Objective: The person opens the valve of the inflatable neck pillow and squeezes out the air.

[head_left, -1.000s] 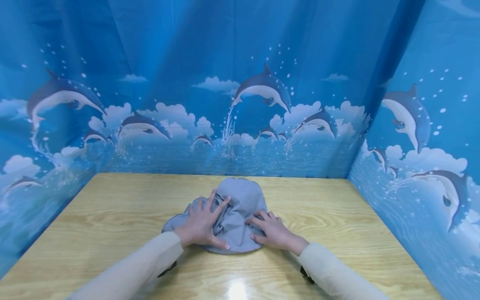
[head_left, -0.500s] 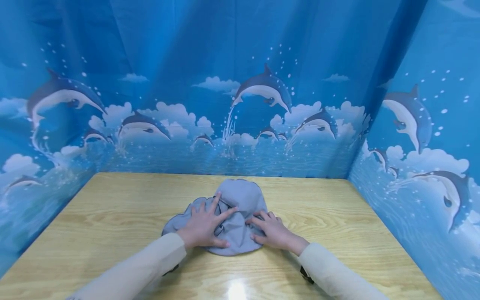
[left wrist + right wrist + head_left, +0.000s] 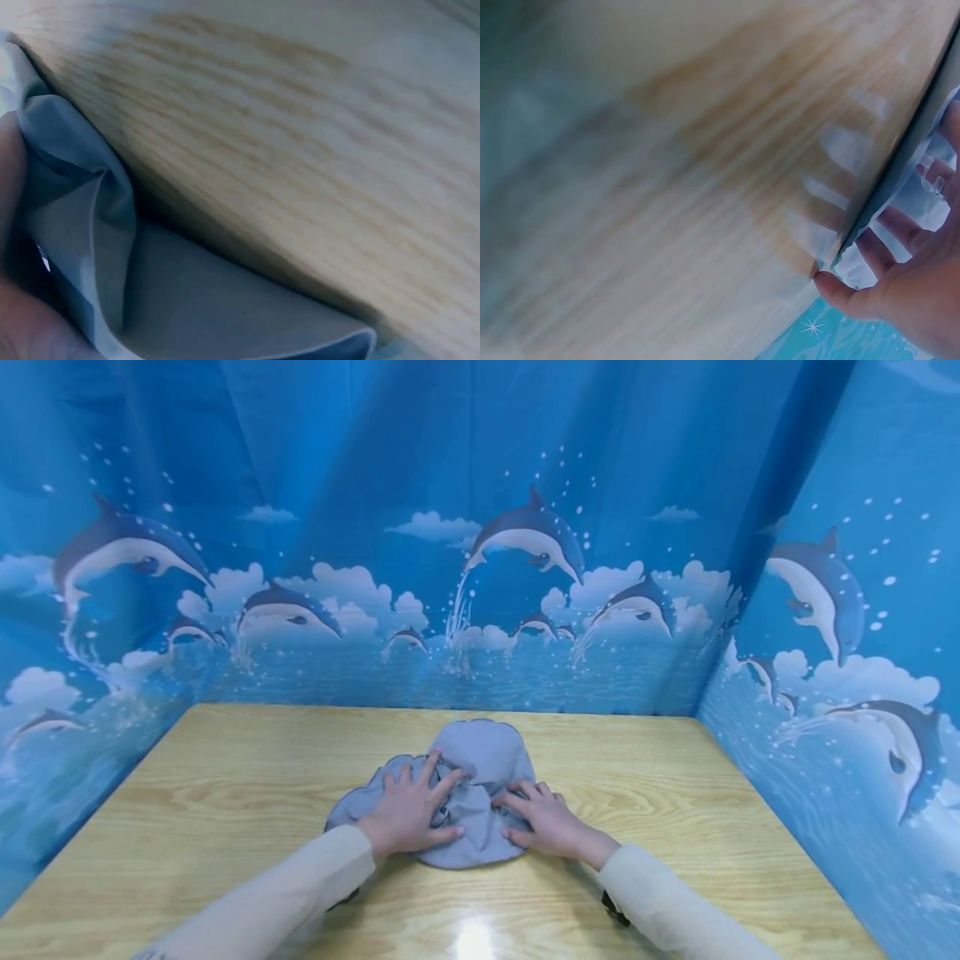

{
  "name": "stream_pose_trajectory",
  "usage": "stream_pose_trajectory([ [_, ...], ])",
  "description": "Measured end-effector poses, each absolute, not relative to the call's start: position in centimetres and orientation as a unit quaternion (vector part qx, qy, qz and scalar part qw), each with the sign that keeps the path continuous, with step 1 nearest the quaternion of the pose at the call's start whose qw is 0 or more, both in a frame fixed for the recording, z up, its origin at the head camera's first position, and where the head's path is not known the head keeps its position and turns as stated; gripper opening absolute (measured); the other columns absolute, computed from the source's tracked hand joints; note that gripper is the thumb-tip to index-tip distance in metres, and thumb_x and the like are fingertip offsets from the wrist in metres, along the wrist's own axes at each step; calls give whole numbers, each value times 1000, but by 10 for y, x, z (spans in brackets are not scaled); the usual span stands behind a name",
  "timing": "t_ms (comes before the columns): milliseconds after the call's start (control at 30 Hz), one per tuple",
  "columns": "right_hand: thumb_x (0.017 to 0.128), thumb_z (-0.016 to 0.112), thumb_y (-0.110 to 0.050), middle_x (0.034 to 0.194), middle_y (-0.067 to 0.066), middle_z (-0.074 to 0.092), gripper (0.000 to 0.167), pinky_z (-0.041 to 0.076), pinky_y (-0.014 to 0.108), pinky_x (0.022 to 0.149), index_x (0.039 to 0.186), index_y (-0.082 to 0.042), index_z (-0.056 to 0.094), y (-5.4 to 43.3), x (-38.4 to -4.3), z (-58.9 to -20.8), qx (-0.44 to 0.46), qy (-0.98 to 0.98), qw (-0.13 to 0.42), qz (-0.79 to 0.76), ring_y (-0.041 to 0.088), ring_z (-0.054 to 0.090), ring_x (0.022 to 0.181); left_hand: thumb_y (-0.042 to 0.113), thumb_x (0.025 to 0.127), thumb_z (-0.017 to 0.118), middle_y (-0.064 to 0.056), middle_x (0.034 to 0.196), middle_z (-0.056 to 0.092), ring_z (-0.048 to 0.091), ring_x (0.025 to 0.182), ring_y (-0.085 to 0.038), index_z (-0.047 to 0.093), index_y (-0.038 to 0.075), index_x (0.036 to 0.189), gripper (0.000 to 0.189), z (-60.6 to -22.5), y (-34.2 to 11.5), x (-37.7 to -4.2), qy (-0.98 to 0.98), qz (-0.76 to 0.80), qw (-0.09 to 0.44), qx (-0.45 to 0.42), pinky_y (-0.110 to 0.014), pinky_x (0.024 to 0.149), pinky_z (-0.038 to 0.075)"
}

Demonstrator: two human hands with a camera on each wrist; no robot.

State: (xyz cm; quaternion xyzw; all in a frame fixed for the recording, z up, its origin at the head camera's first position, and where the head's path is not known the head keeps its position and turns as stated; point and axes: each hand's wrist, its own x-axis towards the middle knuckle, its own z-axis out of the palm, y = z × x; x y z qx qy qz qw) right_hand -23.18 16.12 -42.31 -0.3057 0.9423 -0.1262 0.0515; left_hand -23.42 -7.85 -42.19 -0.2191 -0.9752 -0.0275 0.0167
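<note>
A crumpled grey cloth item (image 3: 480, 756) with rounded edges, something like a soft hat, lies on the wooden table. My left hand (image 3: 407, 812) rests on its left part with the fingers spread and the thumb toward the middle. Folds and a raised edge of the grey fabric (image 3: 217, 292) fill the lower left wrist view, beside part of that hand (image 3: 34, 322). On the right side of the cloth, my right hand (image 3: 546, 820) presses with loosely bent fingers. The right wrist view shows its separated fingers (image 3: 845, 294) along the cloth's edge.
The table (image 3: 247, 760) is light wood grain, with a bright glare spot near its front. A blue dolphin-print curtain (image 3: 360, 643) stands along the back and both sides. Dark bands show under both pale sleeves (image 3: 667, 902).
The left hand has shifted slightly right; its index finger reached out over the cloth, then drew back, and folds near the middle changed. The right hand stays in place.
</note>
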Motion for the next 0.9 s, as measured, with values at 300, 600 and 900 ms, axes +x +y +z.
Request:
stream_pose_trajectory([
  [300,90,57,-34,132,11,42,38,37,55,84,126,-24,52,161,-232,-422,-308,942,48,-126,33,43,110,76,63,60,-7,155,-9,26,125,-57,1,43,145,105,-421,-79,-249,-967,-74,11,-241,-74,84,30],
  [600,90,57,-33,133,12,42,38,36,56,84,126,-22,52,161,-231,-421,-309,942,47,-124,32,43,111,78,58,60,4,155,-9,22,128,-56,-3,44,144,112,-412,-76,-261,-957,-40,-17,-285,-72,82,35],
  [900,91,55,-34,134,11,41,38,36,56,85,127,-23,51,162,-231,-422,-306,942,52,-127,33,42,112,77,59,61,5,154,13,28,126,-52,1,41,145,112,-408,-75,-262,-959,-33,-33,-280,-68,86,33],
])
